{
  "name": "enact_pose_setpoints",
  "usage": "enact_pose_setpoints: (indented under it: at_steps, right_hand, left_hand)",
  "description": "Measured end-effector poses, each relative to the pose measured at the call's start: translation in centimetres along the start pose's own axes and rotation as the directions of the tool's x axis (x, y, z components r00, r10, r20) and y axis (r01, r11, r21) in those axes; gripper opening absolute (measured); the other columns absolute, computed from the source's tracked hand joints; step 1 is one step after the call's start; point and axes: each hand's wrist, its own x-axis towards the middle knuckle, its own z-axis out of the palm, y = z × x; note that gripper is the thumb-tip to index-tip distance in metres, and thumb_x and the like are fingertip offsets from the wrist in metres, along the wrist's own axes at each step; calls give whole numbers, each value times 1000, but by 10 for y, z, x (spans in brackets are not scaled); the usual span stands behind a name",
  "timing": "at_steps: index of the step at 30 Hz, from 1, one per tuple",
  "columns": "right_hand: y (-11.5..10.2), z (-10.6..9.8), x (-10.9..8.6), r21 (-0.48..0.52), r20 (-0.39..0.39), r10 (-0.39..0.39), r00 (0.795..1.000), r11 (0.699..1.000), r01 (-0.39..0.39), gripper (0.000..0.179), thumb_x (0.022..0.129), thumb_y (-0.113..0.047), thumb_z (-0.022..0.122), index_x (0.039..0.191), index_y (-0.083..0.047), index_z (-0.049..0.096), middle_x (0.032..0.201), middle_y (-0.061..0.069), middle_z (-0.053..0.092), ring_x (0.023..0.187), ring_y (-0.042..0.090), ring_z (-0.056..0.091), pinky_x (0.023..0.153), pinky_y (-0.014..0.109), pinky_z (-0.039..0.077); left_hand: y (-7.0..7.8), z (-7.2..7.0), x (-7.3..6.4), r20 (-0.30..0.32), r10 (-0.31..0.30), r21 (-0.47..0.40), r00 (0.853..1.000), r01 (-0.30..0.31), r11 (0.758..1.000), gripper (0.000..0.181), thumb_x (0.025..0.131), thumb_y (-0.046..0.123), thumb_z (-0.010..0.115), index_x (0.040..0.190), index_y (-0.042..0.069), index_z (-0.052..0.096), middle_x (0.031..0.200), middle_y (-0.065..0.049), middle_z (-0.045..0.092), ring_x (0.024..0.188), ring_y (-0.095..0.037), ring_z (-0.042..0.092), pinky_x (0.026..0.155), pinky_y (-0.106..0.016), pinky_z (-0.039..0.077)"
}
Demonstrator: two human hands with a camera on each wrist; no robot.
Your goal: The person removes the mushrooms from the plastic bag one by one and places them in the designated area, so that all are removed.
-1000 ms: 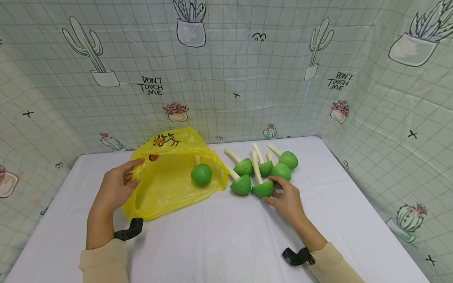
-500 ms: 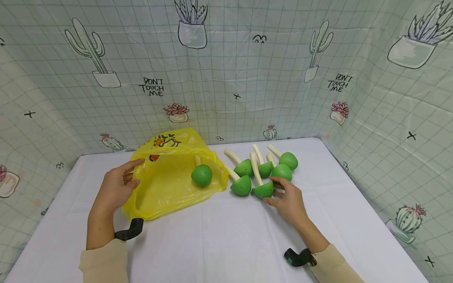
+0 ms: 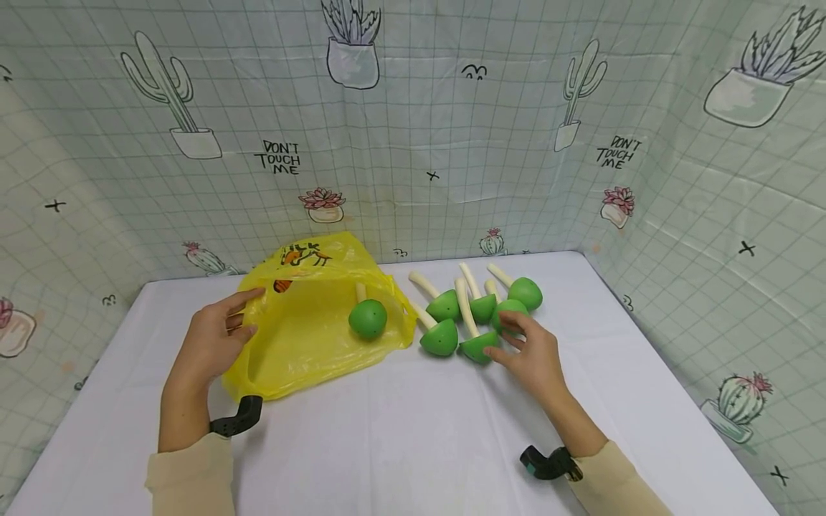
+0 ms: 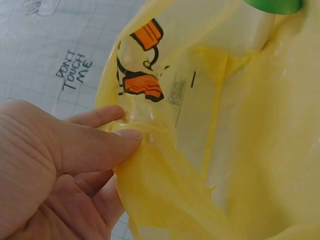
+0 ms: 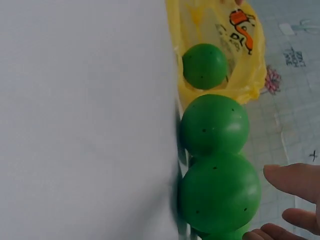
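Note:
A yellow plastic bag point(image 3: 310, 365) lies on its side with its mouth facing the person. My left hand point(image 3: 213, 340) pinches the bag's rim between thumb and fingers, plainly seen in the left wrist view. Inside the bag rests one toy mushroom point(image 3: 368, 319), green cap towards the mouth. To its right, several more such mushrooms lie in a cluster, pale stems pointing to the back. My right hand point(image 3: 532, 358) is beside the nearest mushroom point(image 3: 477, 348), thumb and fingers spread around the cap's right side. In the right wrist view a gap shows between the thumb and that cap point(image 5: 220, 195).
A white cloth covers the table point(image 3: 387, 444). Behind and at both sides hangs a gridded curtain point(image 3: 426, 143) printed with cacti. Each wrist wears a black camera mount. The leftmost loose mushroom point(image 3: 439, 338) lies close to the bag's right edge.
My right hand has shifted slightly right and back, its fingers and thumb coming away from the nearest mushroom's cap. The left hand and bag stay put.

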Motion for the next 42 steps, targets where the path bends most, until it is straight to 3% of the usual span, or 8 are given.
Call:
enact_pose_setpoints:
  at_steps: [12,24,34,42]
  right_hand:
    - [-27,9,11,38,-29,-81,996,996,82,63,82,2,88,137,9,60,140,26,62,130,42,60,104,43,56]
    - [-66,49,24,168,-6,-128,992,978,127,62,80,6,88,135,9,61,139,26,63,130,39,61,105,44,56]
    - [-84,75,29,204,15,-166,986,966,159,59,80,5,88,134,7,63,137,23,65,128,40,62,103,48,57]
    - [-94,95,30,201,36,-181,983,965,170,60,81,2,88,135,6,63,137,21,65,127,38,64,103,41,57]
  left_hand:
    - [-1,-1,1,5,5,-4,1000,-5,1000,63,99,-12,60,158,4,46,161,-31,38,134,-53,53,101,-57,55]
    - [-1,-2,1,3,4,0,1000,-4,1000,64,98,-12,60,159,4,46,160,-32,39,133,-53,53,101,-58,55]
    - [-1,-2,2,-2,10,-7,1000,-10,1000,63,99,-12,60,158,4,46,160,-31,39,133,-53,54,100,-57,56]
    - [-3,-2,1,-13,30,-6,999,-30,1000,63,98,-12,60,158,4,47,159,-32,40,132,-54,55,98,-56,56]
